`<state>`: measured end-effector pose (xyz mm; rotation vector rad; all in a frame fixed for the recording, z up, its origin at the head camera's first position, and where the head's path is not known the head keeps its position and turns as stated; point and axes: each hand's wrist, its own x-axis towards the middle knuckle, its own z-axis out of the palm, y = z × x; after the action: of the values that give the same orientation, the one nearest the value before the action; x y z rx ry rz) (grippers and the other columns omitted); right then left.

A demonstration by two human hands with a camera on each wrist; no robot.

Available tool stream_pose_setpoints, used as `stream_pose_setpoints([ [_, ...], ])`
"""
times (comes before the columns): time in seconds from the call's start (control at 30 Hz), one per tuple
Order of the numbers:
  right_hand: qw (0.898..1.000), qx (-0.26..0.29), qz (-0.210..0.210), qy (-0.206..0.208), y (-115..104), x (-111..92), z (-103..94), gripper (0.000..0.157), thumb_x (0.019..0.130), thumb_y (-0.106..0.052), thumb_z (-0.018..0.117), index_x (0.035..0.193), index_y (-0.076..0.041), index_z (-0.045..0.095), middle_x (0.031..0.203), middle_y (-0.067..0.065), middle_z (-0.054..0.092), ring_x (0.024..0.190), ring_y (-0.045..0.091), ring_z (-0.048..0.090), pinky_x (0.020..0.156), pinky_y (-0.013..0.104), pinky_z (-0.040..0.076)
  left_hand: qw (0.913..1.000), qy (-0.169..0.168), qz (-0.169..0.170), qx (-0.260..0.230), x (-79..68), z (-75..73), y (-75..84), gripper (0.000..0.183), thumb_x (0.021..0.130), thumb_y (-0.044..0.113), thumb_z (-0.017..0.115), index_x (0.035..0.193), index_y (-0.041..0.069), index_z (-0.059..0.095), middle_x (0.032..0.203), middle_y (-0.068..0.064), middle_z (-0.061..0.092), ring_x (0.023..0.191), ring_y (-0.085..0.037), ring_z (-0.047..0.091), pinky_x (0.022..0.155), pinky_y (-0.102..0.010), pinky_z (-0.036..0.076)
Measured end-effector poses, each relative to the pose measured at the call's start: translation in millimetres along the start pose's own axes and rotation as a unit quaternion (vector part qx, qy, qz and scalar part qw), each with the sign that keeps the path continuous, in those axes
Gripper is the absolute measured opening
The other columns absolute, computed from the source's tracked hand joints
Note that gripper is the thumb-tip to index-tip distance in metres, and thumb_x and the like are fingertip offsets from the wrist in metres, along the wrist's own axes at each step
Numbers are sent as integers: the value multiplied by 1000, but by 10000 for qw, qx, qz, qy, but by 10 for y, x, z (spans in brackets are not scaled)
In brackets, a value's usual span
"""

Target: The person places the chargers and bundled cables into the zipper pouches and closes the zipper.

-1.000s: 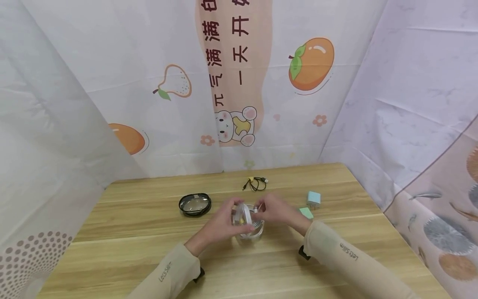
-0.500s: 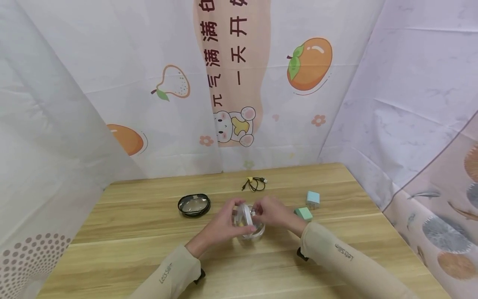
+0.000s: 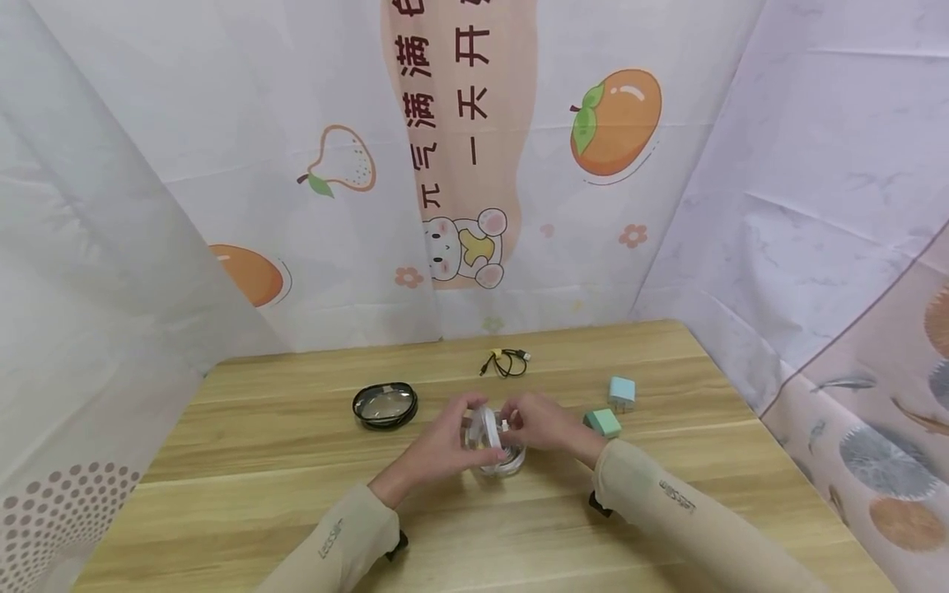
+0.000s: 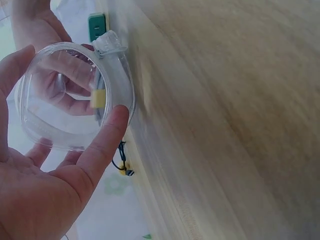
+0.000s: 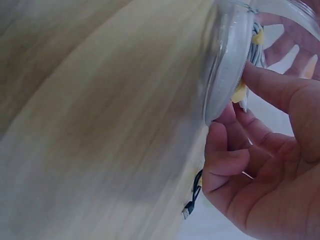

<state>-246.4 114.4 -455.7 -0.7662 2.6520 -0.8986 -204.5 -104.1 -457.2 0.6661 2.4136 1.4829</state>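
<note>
A round clear plastic case stands on the wooden table between both hands, its lid (image 4: 70, 129) tipped up. My left hand (image 3: 445, 441) holds the lid by its edge, thumb on one side and fingers on the other. In the case's base (image 5: 232, 55) lies a coiled grey cable (image 5: 256, 49) with yellow ties (image 5: 240, 93). The right hand (image 3: 544, 422) reaches into the base, thumb across the coil and curled fingers at its pale connector end. That hand partly hides the coil in the head view.
A black-rimmed oval case (image 3: 385, 407) with a see-through top lies left of the hands. A small black USB cable (image 3: 510, 362) with a yellow tie is behind them. To the right are a light blue charger (image 3: 622, 392) and a green charger (image 3: 605, 423).
My right hand has shifted slightly at the case, and the grey cable's connector has moved with it. The green charger now shows more fully. The left hand stays on the lid.
</note>
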Motion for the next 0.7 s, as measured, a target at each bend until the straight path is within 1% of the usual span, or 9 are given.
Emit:
stream_pose_setpoints([
  [0.13,9996,189,-168,-139,27,24,-39,28,90,-17,78,111,1,71,85,2,71,68,9,63,60,26,55,10000,-33,-10,-52,34,-22,1,86,85,40,83,152,16,35,154,-13,37,128,-33,51,92,-42,55],
  [0.23,9993,257,-191,-188,43,19,-100,28,92,-13,75,115,3,70,87,3,72,67,10,63,61,27,55,10000,-63,12,-45,78,-30,26,86,85,39,83,152,15,35,153,-13,37,128,-32,52,91,-41,55],
  [0.37,9994,95,-286,-175,66,14,-140,27,91,-9,74,116,2,70,87,3,73,68,9,63,62,28,55,10000,-89,-35,10,113,-35,63,86,85,40,83,152,16,36,152,-10,39,128,-30,53,92,-40,55],
  [0.5,9990,-157,-404,-104,51,18,-100,25,90,-10,77,113,-1,72,89,5,74,74,11,67,67,28,57,9999,-139,-29,-67,100,-31,58,86,84,40,84,151,14,37,150,-12,40,126,-31,54,94,-42,54],
  [0.63,9987,-366,-332,-83,28,11,-20,24,89,-11,79,111,-4,74,94,6,75,79,13,69,70,27,57,9997,-203,-28,-158,51,-21,33,86,85,38,84,151,11,36,151,-18,39,125,-32,54,94,-43,54],
  [0.7,9983,-473,-339,-42,25,7,25,23,89,-12,79,110,-5,74,94,6,75,79,12,69,69,27,57,9996,-190,-71,-183,19,-10,22,85,85,37,84,151,12,36,151,-18,39,125,-32,54,94,-44,54],
])
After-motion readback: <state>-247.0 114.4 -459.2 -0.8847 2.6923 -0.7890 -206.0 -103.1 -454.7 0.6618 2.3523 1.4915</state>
